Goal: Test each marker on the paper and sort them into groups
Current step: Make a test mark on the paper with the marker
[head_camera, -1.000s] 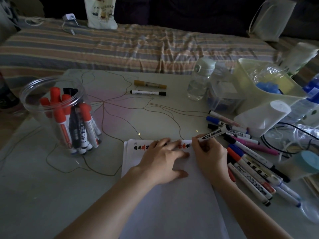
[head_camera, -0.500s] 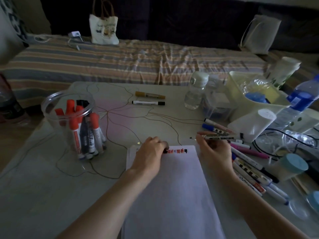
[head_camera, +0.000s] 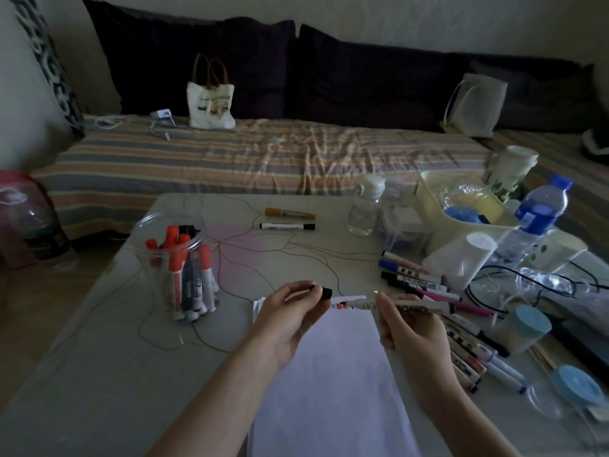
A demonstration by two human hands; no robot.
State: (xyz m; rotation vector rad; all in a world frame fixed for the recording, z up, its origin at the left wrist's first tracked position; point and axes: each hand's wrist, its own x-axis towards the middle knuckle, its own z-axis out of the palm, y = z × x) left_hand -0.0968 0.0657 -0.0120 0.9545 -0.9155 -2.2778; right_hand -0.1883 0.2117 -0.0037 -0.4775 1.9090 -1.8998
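Note:
My right hand [head_camera: 410,328] grips a white marker [head_camera: 415,307] held level above the top of the white paper [head_camera: 329,384]. My left hand [head_camera: 288,316] pinches its black cap [head_camera: 324,292] just left of the marker's tip. Small red and black test marks [head_camera: 341,305] line the paper's top edge. A clear jar [head_camera: 179,268] of red and black markers stands at the left. Several loose markers [head_camera: 438,291] lie in a pile at the right. Two more markers [head_camera: 288,220], one yellow and one black, lie farther back.
A small water bottle [head_camera: 364,209], a cream tub [head_camera: 461,209], a white paper roll [head_camera: 461,262], a blue-capped bottle [head_camera: 534,219] and black cables [head_camera: 527,278] crowd the table's right side. Blue-lidded containers [head_camera: 524,328] sit near the right edge. A striped sofa [head_camera: 230,159] lies behind.
Both hands have lifted off the paper. The right hand stopped writing and turned the marker level; the left hand left the paper and now holds the cap by the tip. The camera tilted up.

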